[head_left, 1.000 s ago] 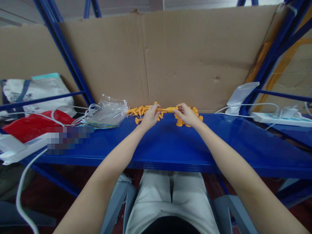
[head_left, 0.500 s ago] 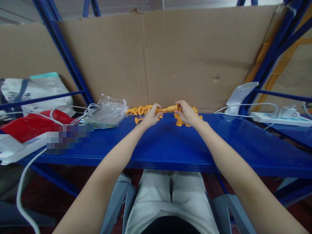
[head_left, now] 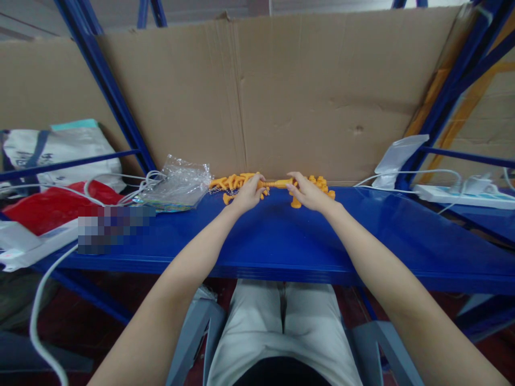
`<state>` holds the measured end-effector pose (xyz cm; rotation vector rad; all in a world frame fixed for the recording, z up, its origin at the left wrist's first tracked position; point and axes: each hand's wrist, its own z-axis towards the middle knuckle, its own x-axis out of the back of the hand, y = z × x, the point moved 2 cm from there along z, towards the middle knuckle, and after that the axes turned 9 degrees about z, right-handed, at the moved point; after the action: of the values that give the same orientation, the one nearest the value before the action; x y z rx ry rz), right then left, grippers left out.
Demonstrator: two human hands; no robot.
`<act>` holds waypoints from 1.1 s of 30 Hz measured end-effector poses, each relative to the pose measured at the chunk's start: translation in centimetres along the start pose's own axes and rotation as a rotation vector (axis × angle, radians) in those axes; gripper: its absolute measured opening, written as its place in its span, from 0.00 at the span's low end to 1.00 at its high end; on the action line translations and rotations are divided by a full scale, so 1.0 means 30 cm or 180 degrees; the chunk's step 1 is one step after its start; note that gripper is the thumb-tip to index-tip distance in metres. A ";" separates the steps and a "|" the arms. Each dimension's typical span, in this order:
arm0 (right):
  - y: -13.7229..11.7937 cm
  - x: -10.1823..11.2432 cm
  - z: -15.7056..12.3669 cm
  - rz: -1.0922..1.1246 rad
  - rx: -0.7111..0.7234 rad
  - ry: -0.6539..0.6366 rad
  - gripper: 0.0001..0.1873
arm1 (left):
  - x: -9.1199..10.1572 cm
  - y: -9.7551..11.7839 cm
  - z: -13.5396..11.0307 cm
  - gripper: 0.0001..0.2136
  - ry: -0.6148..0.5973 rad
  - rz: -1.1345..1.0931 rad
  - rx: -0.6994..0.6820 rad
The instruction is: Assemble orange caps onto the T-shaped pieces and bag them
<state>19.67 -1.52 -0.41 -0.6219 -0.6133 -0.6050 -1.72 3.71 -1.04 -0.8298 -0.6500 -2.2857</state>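
A slim orange-yellow plastic piece (head_left: 278,184) lies crosswise between my hands near the back of the blue shelf. My left hand (head_left: 249,194) grips its left end with fingers closed. My right hand (head_left: 308,193) is curled around its right end, fingertips bent over it; that end is partly hidden. Left of my left hand is a pile of orange-yellow pieces (head_left: 225,182) with thin metal chains among them. Beside and behind my right hand stand several knobbed orange-yellow pieces (head_left: 319,183), one flared foot (head_left: 296,203) showing below the fingers.
A clear plastic bag (head_left: 181,179) lies left of the pile, near white cables and a red bag (head_left: 60,206). Power strips (head_left: 462,197) sit at both sides. Cardboard (head_left: 301,96) rises behind the blue shelf (head_left: 273,241), between blue posts.
The orange-yellow piece has come down slightly at its right end and lies more level. My right hand has shifted a little lower with it. My left hand has barely moved.
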 end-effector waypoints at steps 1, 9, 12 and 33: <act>0.007 -0.008 0.001 -0.0004 -0.0051 -0.0027 0.19 | 0.001 0.001 0.000 0.10 0.0013 0.0038 -0.0030; 0.020 -0.004 0.008 -0.0169 0.0159 -0.0059 0.15 | -0.008 0.016 -0.003 0.10 -0.0211 0.0091 0.0183; 0.011 0.012 0.002 -0.0350 0.0190 -0.0118 0.17 | -0.017 0.020 -0.003 0.10 -0.0478 -0.0015 0.0433; 0.001 0.065 0.001 -0.1169 -0.0167 0.0389 0.18 | 0.002 0.075 -0.037 0.05 -0.2132 -0.2026 0.1881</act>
<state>20.96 -2.11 0.93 -0.5195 -0.6022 -0.9983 -0.65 1.45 -1.23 -1.1925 -2.0132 -2.0642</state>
